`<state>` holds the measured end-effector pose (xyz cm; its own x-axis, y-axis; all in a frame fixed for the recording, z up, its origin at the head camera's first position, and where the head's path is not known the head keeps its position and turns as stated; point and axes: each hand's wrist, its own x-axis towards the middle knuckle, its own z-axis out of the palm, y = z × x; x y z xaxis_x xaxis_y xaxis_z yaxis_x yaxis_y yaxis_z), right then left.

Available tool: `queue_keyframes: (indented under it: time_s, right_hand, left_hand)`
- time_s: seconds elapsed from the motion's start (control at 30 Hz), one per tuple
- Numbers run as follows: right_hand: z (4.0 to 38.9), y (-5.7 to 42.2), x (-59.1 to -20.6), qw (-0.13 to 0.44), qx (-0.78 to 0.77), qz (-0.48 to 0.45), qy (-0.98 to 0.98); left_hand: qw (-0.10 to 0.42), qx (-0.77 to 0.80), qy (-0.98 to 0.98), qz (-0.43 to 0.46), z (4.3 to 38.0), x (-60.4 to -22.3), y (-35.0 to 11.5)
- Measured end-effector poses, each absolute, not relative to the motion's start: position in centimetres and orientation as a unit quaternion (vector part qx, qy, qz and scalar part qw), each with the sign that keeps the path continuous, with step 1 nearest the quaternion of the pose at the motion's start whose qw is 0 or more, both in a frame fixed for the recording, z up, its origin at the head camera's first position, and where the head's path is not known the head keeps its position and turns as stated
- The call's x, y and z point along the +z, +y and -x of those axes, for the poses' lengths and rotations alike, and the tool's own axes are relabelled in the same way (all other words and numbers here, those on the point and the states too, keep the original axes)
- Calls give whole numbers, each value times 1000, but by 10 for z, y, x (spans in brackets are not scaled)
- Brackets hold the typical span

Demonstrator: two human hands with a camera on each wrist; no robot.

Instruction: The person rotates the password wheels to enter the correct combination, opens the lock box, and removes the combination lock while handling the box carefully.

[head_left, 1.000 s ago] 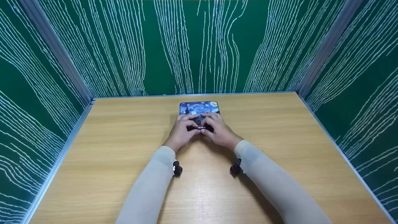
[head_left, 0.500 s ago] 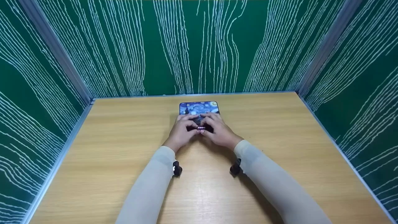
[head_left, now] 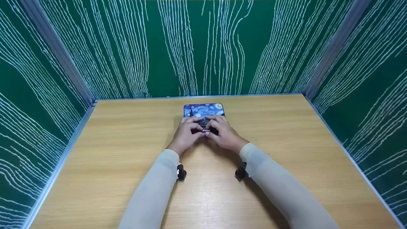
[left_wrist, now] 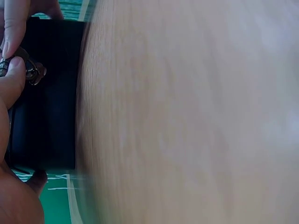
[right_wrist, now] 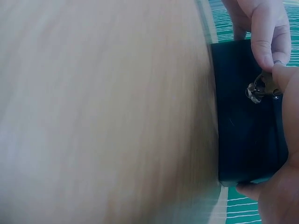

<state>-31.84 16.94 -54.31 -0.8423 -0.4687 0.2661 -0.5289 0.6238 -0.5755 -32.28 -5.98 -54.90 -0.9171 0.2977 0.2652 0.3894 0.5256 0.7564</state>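
A dark box (head_left: 204,110) with a blue swirling night-sky painting on its lid stands on the table. On its dark front (right_wrist: 245,140), a small padlock (right_wrist: 269,87) hangs through a metal hasp. Ridged rings that look like number dials (left_wrist: 3,67) show on the lock in the left wrist view. My left hand (head_left: 187,135) pinches one end of the padlock between thumb and index finger; my right hand (head_left: 225,135) pinches the other end. The remaining fingers of both hands rest about the lid and sides of the box. Fingertips hide most of the lock body.
The wooden table (head_left: 127,171) has green walls with white wavy lines (head_left: 216,47) on its back and both sides. Grey metal posts (head_left: 62,51) mark the corners. A small black camera (head_left: 181,172) sits at each wrist.
The fingers and thumbs shift very slightly on the padlock. The box and both arms stay in place.
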Motion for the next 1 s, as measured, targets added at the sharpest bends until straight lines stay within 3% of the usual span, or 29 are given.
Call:
queue_keyframes:
  time_s: [0.47,1.0]
  right_hand:
    - [324,180,-537,0,343,-312,-886]
    - [329,184,-537,18,331,-322,-887]
  left_hand:
    - [50,-435,-877,198,324,-550,-61]
    - [48,-442,-875,193,324,-548,-60]
